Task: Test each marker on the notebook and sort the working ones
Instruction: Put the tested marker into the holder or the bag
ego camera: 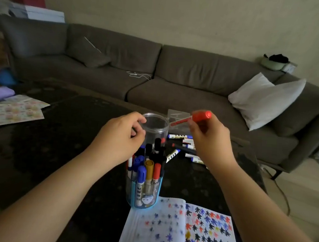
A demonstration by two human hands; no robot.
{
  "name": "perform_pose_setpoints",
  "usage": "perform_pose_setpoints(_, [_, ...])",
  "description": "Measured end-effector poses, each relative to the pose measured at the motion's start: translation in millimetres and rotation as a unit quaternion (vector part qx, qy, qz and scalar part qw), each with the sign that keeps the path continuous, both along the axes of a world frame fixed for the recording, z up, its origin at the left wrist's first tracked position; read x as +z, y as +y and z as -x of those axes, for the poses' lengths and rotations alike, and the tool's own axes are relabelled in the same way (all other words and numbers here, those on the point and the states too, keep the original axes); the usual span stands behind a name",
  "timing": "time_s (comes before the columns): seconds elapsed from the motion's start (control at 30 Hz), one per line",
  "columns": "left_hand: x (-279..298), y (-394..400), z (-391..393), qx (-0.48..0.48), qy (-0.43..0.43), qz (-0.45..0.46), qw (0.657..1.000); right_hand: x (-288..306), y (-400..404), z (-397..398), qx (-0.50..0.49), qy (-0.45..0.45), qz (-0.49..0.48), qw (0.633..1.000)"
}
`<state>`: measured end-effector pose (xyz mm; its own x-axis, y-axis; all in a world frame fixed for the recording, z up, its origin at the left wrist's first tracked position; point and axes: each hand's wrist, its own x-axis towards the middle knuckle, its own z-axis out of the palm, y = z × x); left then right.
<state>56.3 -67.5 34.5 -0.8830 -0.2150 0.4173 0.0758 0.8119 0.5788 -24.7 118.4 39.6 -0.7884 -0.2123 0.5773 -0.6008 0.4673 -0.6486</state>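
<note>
- The notebook (193,230) lies open at the near edge of the dark table (56,140); both pages have many little colour blots, so it looks like lots of markers were tried already
- A tall clear tub (147,177) stands just behind the notebook; it is packed with markers, blue, yellow, red and black ones; I guess these are the sorted ones, but I cannot be sure
- A small pile of loose markers (183,148) lies on the table behind the tub, near a clear bag (176,114); these may be left to try
- The right hand (209,140) is up in the air, above that pile; its fingers are curled round a red marker (200,115) with the cap on
- The left hand (120,136) is beside the top of the tub; its curled fingers touch the rim, and it seems to hold the tub steady
</note>
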Motion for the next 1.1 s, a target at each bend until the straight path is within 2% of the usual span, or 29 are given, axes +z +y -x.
perform_pose_setpoints(0.07, [0.9,-5.5,9.2,0.006,-0.019,0.010,1.000,5.5,-16.5,19.9,-0.006,-0.048,-0.018,0.999])
perform_pose_setpoints(0.17, [-1.9,-7.1,18.0,0.003,-0.021,0.008,1.000,-0.8,-39.3,46.9,0.003,-0.103,-0.115,0.988])
perform_pose_setpoints(0.3, [-11.3,-9.7,28.8,-0.006,-0.027,0.014,1.000,-16.9,-61.4,70.0,0.035,-0.129,-0.262,0.956])
perform_pose_setpoints(0.4, [-17.1,-11.4,35.5,0.000,-0.023,0.018,1.000,-25.4,-66.3,79.9,0.055,-0.153,-0.329,0.930])
perform_pose_setpoints(0.47, [-19.1,-9.9,38.6,-0.003,-0.013,0.019,1.000,-27.9,-61.2,80.3,0.066,-0.157,-0.313,0.934])
perform_pose_setpoints(0.6, [-19.7,5.7,41.7,-0.015,0.053,0.045,0.997,-37.6,-26.1,70.2,0.041,-0.146,-0.210,0.966])
perform_pose_setpoints(0.77, [-28.8,67.5,45.1,-0.120,0.113,0.072,0.984,-79.6,50.8,61.5,-0.052,-0.196,-0.222,0.954])
perform_pose_setpoints(0.9, [-66.5,121.1,57.3,-0.179,0.061,0.065,0.980,-114.4,117.6,60.9,-0.125,-0.238,-0.251,0.930])
perform_pose_setpoints(1.1, [-118.0,156.9,92.6,-0.186,-0.042,0.051,0.980,-143.6,175.7,82.3,-0.192,-0.260,-0.273,0.906])
